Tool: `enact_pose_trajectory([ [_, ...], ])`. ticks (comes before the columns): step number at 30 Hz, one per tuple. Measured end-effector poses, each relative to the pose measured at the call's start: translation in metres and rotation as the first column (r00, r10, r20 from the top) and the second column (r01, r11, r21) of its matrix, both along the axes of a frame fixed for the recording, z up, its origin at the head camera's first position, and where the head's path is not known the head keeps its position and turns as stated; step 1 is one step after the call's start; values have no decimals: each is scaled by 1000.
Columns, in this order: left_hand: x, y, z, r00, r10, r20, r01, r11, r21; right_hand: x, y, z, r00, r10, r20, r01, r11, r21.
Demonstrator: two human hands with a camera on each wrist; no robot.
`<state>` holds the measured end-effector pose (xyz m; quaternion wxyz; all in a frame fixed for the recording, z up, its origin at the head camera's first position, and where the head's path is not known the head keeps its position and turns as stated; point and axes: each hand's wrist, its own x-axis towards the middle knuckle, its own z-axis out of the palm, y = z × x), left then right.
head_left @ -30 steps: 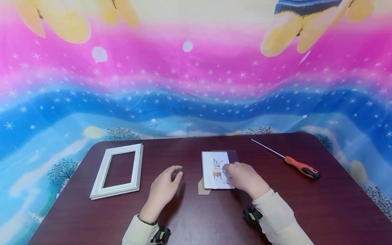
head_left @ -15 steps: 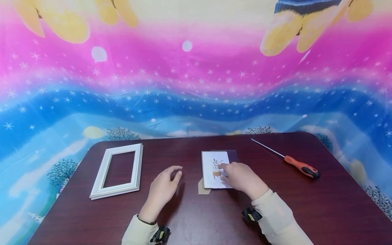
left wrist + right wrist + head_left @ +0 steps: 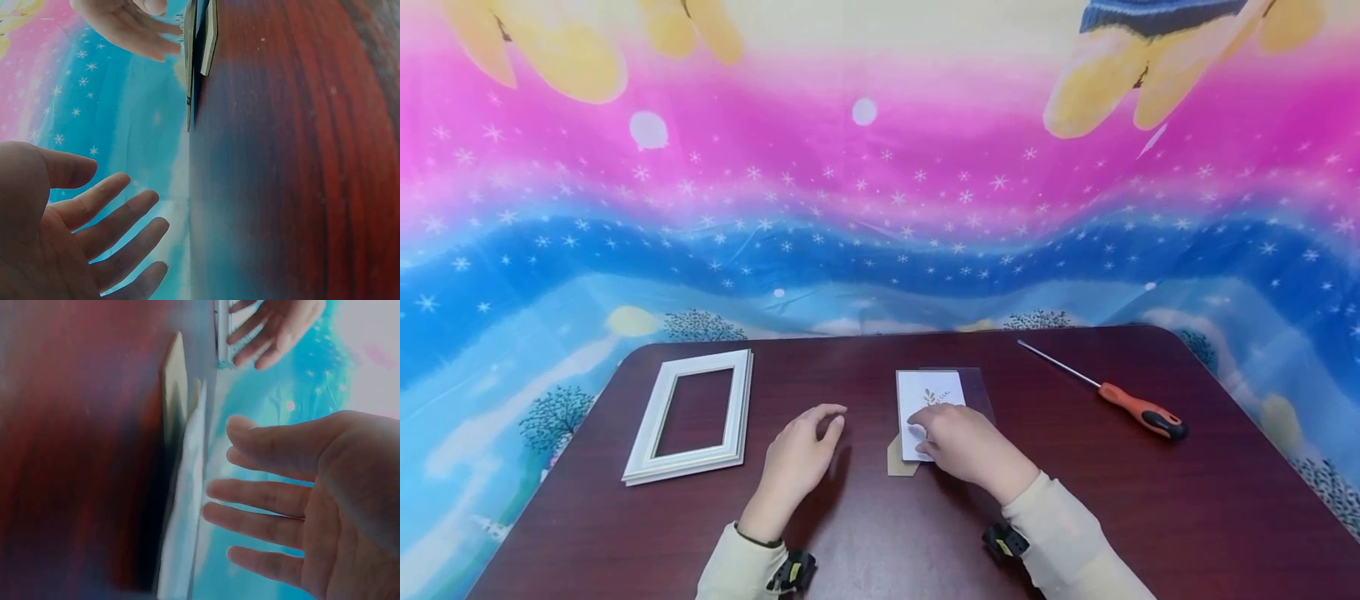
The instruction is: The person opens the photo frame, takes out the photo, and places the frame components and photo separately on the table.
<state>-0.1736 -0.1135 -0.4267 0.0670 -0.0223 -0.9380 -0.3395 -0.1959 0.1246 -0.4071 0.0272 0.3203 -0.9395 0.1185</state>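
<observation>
A white card [image 3: 928, 385] printed with a potted plant lies near the table's middle, on top of a clear sheet [image 3: 977, 396] and a tan board [image 3: 901, 461], whose corner sticks out at lower left. Over the card is my right hand [image 3: 970, 442], covering its lower right part. In the right wrist view, the fingers of that hand [image 3: 281, 506] are spread loosely and stand apart from the card [image 3: 185, 506], holding nothing. My left hand [image 3: 801, 458] hovers left of the stack; its fingers are relaxed and hold nothing, as the left wrist view shows.
A white picture frame [image 3: 655, 417] with an open centre lies at the table's left. On the right is a screwdriver [image 3: 1138, 410] with an orange and black handle. The dark red table [image 3: 865, 542] ends at a patterned cloth backdrop [image 3: 850, 192].
My right hand has shifted left across the card, from its right edge to over its printed plant. The left hand, frame and screwdriver have stayed in place.
</observation>
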Motion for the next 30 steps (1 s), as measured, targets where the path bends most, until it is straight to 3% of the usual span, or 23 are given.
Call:
enact_pose_trajectory([
  [10, -1, 1, 2, 1000, -4, 2, 4, 1000, 0, 5, -7, -9, 991, 90, -101, -84, 995, 55],
  [30, 1, 0, 0, 1000, -6, 14, 6, 1000, -6, 8, -10, -2, 991, 98, -93, -93, 994, 56],
])
